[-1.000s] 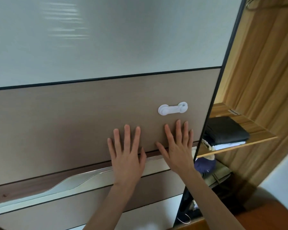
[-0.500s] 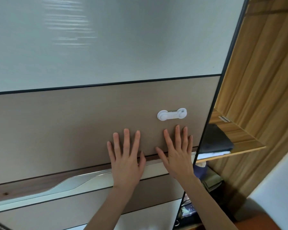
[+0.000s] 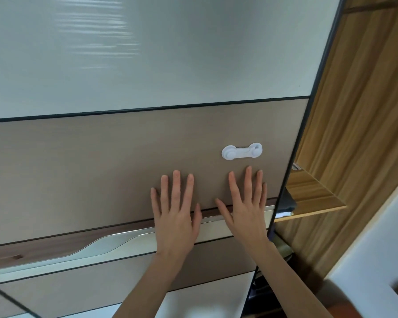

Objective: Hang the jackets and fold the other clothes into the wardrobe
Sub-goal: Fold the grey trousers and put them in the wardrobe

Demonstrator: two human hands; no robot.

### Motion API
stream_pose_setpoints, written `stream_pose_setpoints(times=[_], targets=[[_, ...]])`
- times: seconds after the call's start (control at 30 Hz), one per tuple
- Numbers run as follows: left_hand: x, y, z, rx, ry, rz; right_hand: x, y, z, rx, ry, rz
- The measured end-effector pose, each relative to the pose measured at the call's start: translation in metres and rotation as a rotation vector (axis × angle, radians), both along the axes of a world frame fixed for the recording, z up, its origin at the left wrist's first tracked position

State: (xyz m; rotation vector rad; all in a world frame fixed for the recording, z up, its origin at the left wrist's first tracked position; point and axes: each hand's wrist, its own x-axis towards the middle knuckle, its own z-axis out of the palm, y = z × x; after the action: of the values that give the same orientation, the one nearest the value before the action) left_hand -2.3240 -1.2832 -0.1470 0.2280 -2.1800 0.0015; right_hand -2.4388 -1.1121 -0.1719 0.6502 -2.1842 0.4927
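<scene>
A sliding wardrobe door (image 3: pixel 101 171) with a white upper panel and a brown middle panel fills most of the view. My left hand (image 3: pixel 176 216) and my right hand (image 3: pixel 246 212) lie flat on the brown panel, fingers spread, holding nothing. A white plastic latch (image 3: pixel 241 151) sits just above my right hand. To the right of the door's dark edge, a narrow gap shows the wooden inside of the wardrobe, a shelf (image 3: pixel 313 198) and a sliver of dark folded clothes (image 3: pixel 288 203).
A silver recessed handle strip (image 3: pixel 115 243) runs across the door below my hands. A white surface (image 3: pixel 372 249) stands at the lower right. Dark items (image 3: pixel 262 288) lie low inside the wardrobe, mostly hidden.
The door has slid to the right under both hands, narrowing the gap. The folded clothes on the shelf are now almost covered.
</scene>
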Motion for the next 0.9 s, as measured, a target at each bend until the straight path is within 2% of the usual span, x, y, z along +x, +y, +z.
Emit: stream_pose_setpoints(times=[0.2,0.4,0.57,0.9], targets=[[-0.008,0.024,0.020,0.037,0.029,0.043,0.006,0.014,0.019,-0.040,-0.010,-0.022],[-0.009,0.029,0.037,0.030,0.084,0.056,0.012,0.010,0.053,-0.085,0.086,0.021],[-0.014,0.041,0.034,0.054,0.077,0.052,0.008,0.015,0.067,-0.024,0.113,0.045],[-0.028,0.054,0.024,0.034,0.036,0.067,-0.010,0.048,0.059,0.000,-0.043,-0.031]])
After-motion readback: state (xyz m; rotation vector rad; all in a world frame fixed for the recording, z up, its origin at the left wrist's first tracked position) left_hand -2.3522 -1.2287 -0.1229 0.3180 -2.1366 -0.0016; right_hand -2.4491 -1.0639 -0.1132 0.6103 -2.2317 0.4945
